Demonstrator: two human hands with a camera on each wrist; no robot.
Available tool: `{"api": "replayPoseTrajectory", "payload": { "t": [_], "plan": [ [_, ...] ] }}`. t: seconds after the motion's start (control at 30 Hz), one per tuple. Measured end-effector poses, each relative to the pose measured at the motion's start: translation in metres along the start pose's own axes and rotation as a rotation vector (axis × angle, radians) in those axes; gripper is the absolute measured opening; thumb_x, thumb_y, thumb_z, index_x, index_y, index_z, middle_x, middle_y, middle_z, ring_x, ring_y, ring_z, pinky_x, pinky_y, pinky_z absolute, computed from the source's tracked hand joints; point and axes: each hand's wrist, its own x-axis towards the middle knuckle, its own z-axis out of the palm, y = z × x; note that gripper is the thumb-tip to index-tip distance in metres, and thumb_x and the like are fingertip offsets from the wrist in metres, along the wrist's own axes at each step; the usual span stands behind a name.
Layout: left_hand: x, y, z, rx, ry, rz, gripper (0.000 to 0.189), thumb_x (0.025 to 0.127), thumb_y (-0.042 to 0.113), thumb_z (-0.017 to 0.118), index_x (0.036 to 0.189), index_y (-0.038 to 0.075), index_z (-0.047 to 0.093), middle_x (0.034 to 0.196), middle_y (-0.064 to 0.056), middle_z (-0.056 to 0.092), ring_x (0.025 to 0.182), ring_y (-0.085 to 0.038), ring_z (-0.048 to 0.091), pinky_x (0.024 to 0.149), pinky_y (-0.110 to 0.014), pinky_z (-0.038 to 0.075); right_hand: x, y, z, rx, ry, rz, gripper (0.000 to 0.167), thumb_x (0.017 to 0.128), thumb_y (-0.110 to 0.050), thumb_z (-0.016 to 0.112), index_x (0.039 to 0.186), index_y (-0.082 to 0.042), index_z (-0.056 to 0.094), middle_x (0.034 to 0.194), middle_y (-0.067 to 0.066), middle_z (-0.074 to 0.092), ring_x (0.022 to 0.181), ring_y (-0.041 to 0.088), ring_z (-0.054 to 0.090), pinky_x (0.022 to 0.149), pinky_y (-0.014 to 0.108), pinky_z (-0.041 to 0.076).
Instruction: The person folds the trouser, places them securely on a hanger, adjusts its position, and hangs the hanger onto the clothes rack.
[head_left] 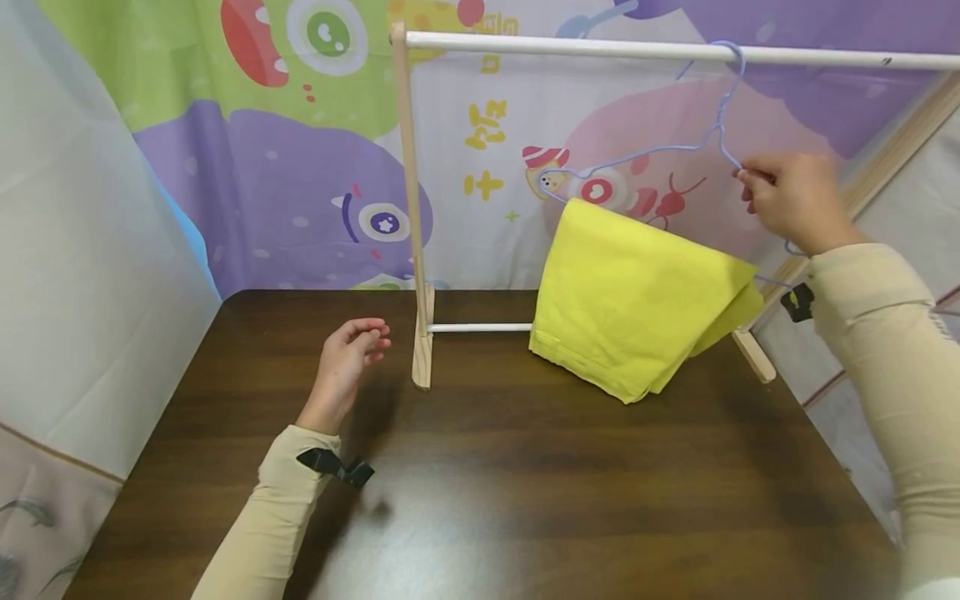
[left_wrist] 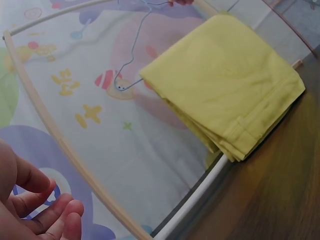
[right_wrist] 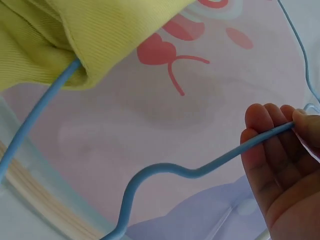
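A blue wire hanger (head_left: 645, 152) hangs by its hook over the white top rail (head_left: 570, 46) of a rack. My right hand (head_left: 798, 200) pinches the hanger's right shoulder between thumb and fingers, as the right wrist view shows on the blue wire (right_wrist: 220, 162). Draped over the hanger's lower bar is a folded yellow cloth (head_left: 637, 300), tilted down to the right; it looks like a garment with a hem band in the left wrist view. Away from it, my left hand (head_left: 341, 367) hovers over the table left of the rack, fingers loosely bent, holding nothing.
The rack's wooden left post (head_left: 412, 183) stands on a wooden foot (head_left: 423, 367), with a white lower rail (head_left: 480, 327) behind the cloth. A dark brown table (head_left: 487, 483) lies below. Behind hangs a colourful cartoon curtain (head_left: 300, 183). Black straps are on both wrists.
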Motion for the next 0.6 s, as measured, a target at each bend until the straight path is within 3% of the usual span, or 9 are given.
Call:
{"api": "replayPoseTrajectory", "payload": {
  "t": [0.27, 0.6],
  "plan": [
    [-0.002, -0.001, 0.000, 0.017, -0.004, 0.004, 0.018, 0.101, 0.010, 0.048, 0.114, 0.000, 0.055, 0.092, 0.008, 0.063, 0.083, -0.005, 0.064, 0.072, -0.017, 0.051, -0.006, 0.000, 0.004, -0.026, 0.051, -0.025, 0.037, 0.102, -0.019, 0.044, 0.123, 0.005, 0.063, 0.104, 0.029, 0.068, 0.055, -0.016, 0.039, 0.049, 0.012, 0.037],
    [-0.005, 0.002, 0.000, 0.014, -0.006, 0.002, 0.016, 0.101, 0.009, 0.048, 0.113, 0.000, 0.055, 0.090, 0.010, 0.064, 0.081, -0.003, 0.064, 0.075, -0.019, 0.052, -0.015, 0.004, 0.005, -0.003, 0.088, -0.027, 0.034, 0.100, -0.018, 0.046, 0.119, 0.004, 0.065, 0.101, 0.028, 0.068, 0.055, -0.017, 0.038, 0.052, 0.011, 0.035]
  ]
}}
